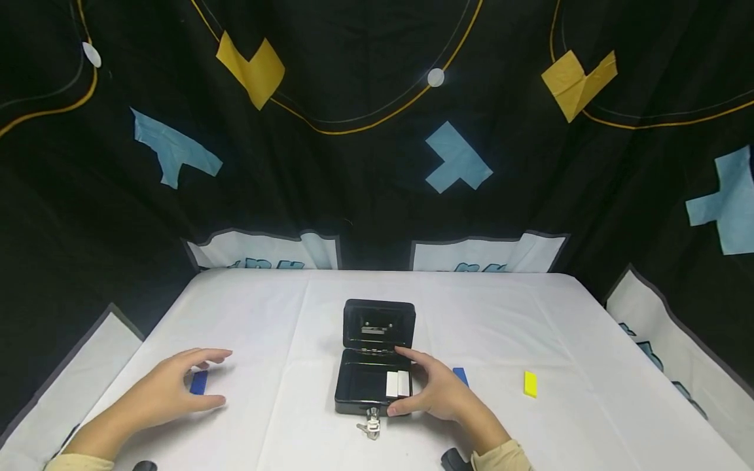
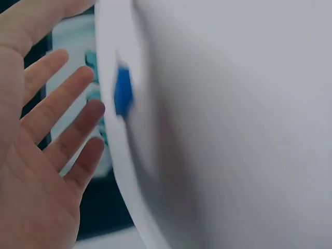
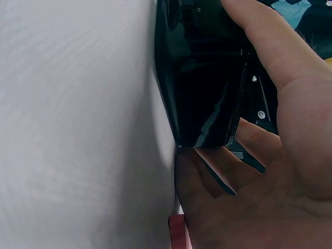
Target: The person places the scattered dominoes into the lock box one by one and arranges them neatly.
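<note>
In the head view a black cash box (image 1: 356, 379) stands on the table with its lid (image 1: 379, 325) raised. A key ring with keys (image 1: 371, 428) hangs at the lock on its front. Two white blocks (image 1: 397, 384) lie inside, at the right. My right hand (image 1: 438, 386) grips the box's right side, thumb at the front corner and fingers towards the hinge; the right wrist view shows the box wall (image 3: 202, 93) between thumb and fingers. To the left, my left hand (image 1: 161, 386) hovers with spread fingers around a blue block (image 1: 199, 382), apart from it.
Behind my right hand a second blue block (image 1: 460, 375) lies partly hidden, and a yellow block (image 1: 530, 384) is farther right. A red piece (image 3: 177, 232) shows low in the right wrist view. The white-covered table (image 1: 501, 314) ends at a dark curtain (image 1: 371, 196).
</note>
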The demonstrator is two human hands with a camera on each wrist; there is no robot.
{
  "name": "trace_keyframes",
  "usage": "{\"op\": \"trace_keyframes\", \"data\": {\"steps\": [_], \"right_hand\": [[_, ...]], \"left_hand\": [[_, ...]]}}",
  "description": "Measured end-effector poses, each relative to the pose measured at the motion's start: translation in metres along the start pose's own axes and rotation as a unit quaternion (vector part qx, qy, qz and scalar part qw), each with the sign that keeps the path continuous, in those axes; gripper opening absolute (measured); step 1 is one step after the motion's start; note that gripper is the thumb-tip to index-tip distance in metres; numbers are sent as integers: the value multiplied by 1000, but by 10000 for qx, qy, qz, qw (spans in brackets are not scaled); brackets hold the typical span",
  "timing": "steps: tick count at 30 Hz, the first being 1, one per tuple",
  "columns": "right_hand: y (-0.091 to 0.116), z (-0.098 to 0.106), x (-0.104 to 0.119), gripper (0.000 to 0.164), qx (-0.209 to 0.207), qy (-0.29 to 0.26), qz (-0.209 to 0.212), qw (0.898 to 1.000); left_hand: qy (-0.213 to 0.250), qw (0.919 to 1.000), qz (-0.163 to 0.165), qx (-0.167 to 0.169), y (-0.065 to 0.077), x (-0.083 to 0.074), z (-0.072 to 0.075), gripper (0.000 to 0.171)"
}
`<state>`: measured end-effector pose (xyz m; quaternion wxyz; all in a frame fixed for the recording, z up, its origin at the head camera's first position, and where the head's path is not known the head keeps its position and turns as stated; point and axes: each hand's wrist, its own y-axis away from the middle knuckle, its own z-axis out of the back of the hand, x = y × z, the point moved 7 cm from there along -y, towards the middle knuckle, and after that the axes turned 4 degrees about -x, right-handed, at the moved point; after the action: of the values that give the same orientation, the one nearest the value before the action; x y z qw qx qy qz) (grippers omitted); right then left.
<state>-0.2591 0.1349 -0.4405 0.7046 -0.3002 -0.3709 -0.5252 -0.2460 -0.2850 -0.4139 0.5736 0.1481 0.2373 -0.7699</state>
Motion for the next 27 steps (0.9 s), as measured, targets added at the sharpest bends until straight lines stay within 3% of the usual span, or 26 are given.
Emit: {"op": "trace_keyframes", "data": {"steps": [5,11,17,21,24,27], "right_hand": [[0,0,-1,105,-16,1,-47,10000],[1,0,0,105,-10,-19,-60,10000],[1,0,0,104,1,-35,-44,10000],[1,-1,0,104,27,-60,-47,10000],[1,-1,0,104,10,-38,-56,10000],[1,-1,0,104,-19,-23,-73,10000]], "left_hand": [[-269,9991,326,-22,13,32,4,76],[-187,9987,467,30,17,47,6,68],[-256,9991,290,-145,17,44,9,57],[-320,9988,310,-219,14,39,9,58],[-385,9979,455,-267,9,32,9,62],[-360,9978,391,-401,3,20,9,62]]}}
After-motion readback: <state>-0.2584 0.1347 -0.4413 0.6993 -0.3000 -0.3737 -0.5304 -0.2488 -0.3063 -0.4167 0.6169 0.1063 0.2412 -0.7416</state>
